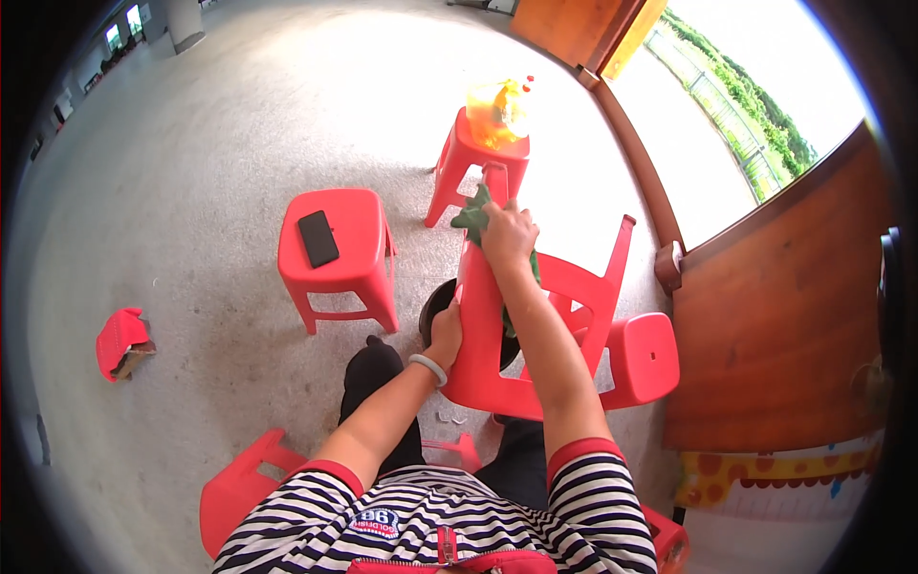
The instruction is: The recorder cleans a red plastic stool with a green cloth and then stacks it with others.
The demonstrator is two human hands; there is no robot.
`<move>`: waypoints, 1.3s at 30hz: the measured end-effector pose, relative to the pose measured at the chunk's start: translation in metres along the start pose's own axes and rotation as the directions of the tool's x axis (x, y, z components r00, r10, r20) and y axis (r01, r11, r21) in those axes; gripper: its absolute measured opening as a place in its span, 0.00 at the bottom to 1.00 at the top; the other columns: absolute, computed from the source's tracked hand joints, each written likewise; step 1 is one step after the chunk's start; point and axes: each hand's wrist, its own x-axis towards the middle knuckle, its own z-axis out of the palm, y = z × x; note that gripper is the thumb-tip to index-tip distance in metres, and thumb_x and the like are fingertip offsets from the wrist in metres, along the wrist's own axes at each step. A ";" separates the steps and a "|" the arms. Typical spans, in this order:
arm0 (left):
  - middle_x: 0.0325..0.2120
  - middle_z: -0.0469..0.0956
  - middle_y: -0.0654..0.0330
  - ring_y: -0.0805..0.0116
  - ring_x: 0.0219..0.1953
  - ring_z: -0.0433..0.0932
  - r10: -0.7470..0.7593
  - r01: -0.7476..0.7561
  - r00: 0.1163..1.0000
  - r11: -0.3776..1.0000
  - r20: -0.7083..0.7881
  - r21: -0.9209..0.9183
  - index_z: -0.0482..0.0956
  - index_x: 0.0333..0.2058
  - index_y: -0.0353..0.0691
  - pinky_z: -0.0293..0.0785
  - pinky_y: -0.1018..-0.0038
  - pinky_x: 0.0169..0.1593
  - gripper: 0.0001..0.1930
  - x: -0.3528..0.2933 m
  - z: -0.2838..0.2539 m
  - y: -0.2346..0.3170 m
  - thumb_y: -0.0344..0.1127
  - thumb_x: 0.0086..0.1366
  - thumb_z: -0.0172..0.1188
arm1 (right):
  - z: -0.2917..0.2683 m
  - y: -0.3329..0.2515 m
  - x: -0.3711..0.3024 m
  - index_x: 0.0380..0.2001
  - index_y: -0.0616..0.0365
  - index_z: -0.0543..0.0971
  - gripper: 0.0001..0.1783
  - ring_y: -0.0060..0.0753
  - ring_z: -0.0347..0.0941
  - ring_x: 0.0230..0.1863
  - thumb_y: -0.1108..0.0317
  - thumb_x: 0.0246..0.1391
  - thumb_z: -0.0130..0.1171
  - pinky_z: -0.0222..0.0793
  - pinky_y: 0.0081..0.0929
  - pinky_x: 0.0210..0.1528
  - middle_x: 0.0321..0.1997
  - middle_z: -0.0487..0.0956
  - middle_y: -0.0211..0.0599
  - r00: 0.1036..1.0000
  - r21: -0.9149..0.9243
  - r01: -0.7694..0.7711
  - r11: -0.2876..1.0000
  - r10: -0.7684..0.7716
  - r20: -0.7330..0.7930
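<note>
- Right hand (pixel 509 236): clenched over a green cloth (pixel 472 214), pressing it to a leg of the red stool (pixel 478 378).
- Left hand (pixel 446 333): grasping the same stool by its near left side.
- Stool: held tipped in front of the person, legs pointing away.
- Beneath it: a dark round vessel, apparently a basin (pixel 428 311), though mostly hidden.
- Left: a second stool (pixel 359 215), upright, bearing a black phone (pixel 318 238).
- Beyond: a third stool (pixel 469 143), bearing an orange-yellow item (pixel 497 110), blurred by glare.

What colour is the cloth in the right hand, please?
The cloth is green, seen best in the head view.
</note>
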 end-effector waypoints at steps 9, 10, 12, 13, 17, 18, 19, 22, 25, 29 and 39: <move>0.28 0.80 0.39 0.42 0.35 0.80 0.041 -0.027 0.998 0.963 -0.047 0.267 0.80 0.32 0.26 0.71 0.55 0.41 0.33 -0.025 0.024 0.022 0.54 0.75 0.37 | 0.031 0.039 0.093 0.41 0.37 0.81 0.16 0.50 0.75 0.50 0.52 0.48 0.70 0.75 0.43 0.50 0.49 0.76 0.33 0.956 0.134 -0.294 0.947 0.290 0.048; 0.28 0.79 0.38 0.41 0.35 0.79 0.044 -0.034 0.998 0.966 -0.033 0.255 0.80 0.31 0.26 0.70 0.54 0.41 0.34 -0.025 0.024 0.023 0.54 0.75 0.37 | 0.034 0.041 0.095 0.41 0.37 0.81 0.16 0.50 0.75 0.50 0.52 0.48 0.70 0.75 0.43 0.50 0.49 0.76 0.33 0.956 0.130 -0.295 0.947 0.291 0.050; 0.27 0.78 0.35 0.37 0.35 0.78 0.050 -0.048 0.999 0.972 -0.003 0.229 0.79 0.29 0.26 0.70 0.52 0.42 0.34 -0.025 0.026 0.023 0.53 0.76 0.36 | 0.041 0.043 0.098 0.44 0.40 0.80 0.20 0.51 0.75 0.51 0.51 0.48 0.70 0.75 0.44 0.51 0.51 0.76 0.35 0.922 0.178 -0.385 0.906 0.387 0.027; 0.27 0.78 0.35 0.37 0.35 0.78 0.050 -0.049 0.999 0.973 0.002 0.227 0.79 0.29 0.26 0.70 0.52 0.42 0.34 -0.026 0.028 0.024 0.53 0.76 0.36 | 0.043 0.046 0.100 0.44 0.40 0.80 0.20 0.51 0.75 0.51 0.51 0.48 0.70 0.75 0.44 0.51 0.51 0.76 0.35 0.921 0.174 -0.387 0.906 0.389 0.023; 0.28 0.78 0.34 0.35 0.36 0.77 0.084 -0.068 0.996 0.953 -0.040 0.296 0.79 0.29 0.26 0.69 0.51 0.42 0.34 -0.028 0.027 0.025 0.53 0.76 0.35 | 0.031 0.046 0.107 0.52 0.46 0.76 0.33 0.52 0.73 0.57 0.45 0.45 0.71 0.73 0.45 0.55 0.57 0.74 0.38 0.786 0.273 -0.618 0.738 0.576 0.223; 0.28 0.78 0.34 0.35 0.37 0.77 0.088 -0.068 0.994 0.954 -0.058 0.291 0.79 0.29 0.25 0.69 0.50 0.43 0.34 -0.028 0.022 0.024 0.53 0.76 0.35 | 0.024 0.041 0.108 0.54 0.47 0.75 0.37 0.53 0.72 0.59 0.42 0.43 0.72 0.72 0.47 0.57 0.59 0.74 0.38 0.774 0.254 -0.617 0.745 0.516 0.367; 0.28 0.78 0.34 0.35 0.37 0.77 0.099 -0.080 0.994 0.955 -0.053 0.285 0.79 0.29 0.25 0.69 0.50 0.43 0.34 -0.030 0.026 0.023 0.53 0.76 0.35 | 0.022 0.047 0.107 0.55 0.46 0.75 0.41 0.52 0.71 0.61 0.38 0.39 0.72 0.69 0.51 0.58 0.61 0.73 0.39 0.796 0.212 -0.568 0.795 0.464 0.389; 0.30 0.78 0.32 0.34 0.38 0.77 0.104 -0.088 0.994 0.931 -0.028 0.355 0.79 0.31 0.25 0.70 0.50 0.44 0.34 -0.026 0.019 0.018 0.53 0.76 0.35 | 0.016 0.035 0.104 0.52 0.47 0.77 0.41 0.51 0.72 0.60 0.37 0.37 0.73 0.69 0.53 0.56 0.58 0.75 0.39 0.817 0.140 -0.523 0.841 0.447 0.364; 0.29 0.77 0.31 0.34 0.38 0.77 0.165 -0.143 0.986 0.909 -0.021 0.392 0.80 0.29 0.25 0.69 0.49 0.44 0.35 -0.031 0.025 0.012 0.52 0.76 0.34 | 0.024 0.043 0.106 0.45 0.48 0.82 0.33 0.46 0.78 0.54 0.36 0.42 0.69 0.70 0.50 0.53 0.49 0.82 0.39 0.804 0.159 -0.562 0.812 0.492 0.334; 0.28 0.77 0.32 0.34 0.37 0.77 0.123 -0.119 0.992 0.938 0.008 0.327 0.79 0.28 0.26 0.69 0.48 0.43 0.34 -0.035 0.025 0.022 0.51 0.76 0.34 | 0.043 0.054 0.107 0.41 0.53 0.84 0.31 0.47 0.81 0.46 0.36 0.48 0.63 0.74 0.45 0.49 0.42 0.85 0.44 0.796 0.232 -0.596 0.769 0.528 0.296; 0.26 0.78 0.35 0.35 0.35 0.78 0.064 -0.055 0.998 0.967 -0.028 0.250 0.79 0.28 0.27 0.70 0.51 0.41 0.33 -0.036 0.030 0.028 0.52 0.75 0.36 | 0.065 0.078 0.098 0.38 0.63 0.84 0.29 0.50 0.82 0.42 0.44 0.50 0.66 0.74 0.41 0.46 0.37 0.84 0.52 0.640 0.519 -0.728 0.448 0.717 0.278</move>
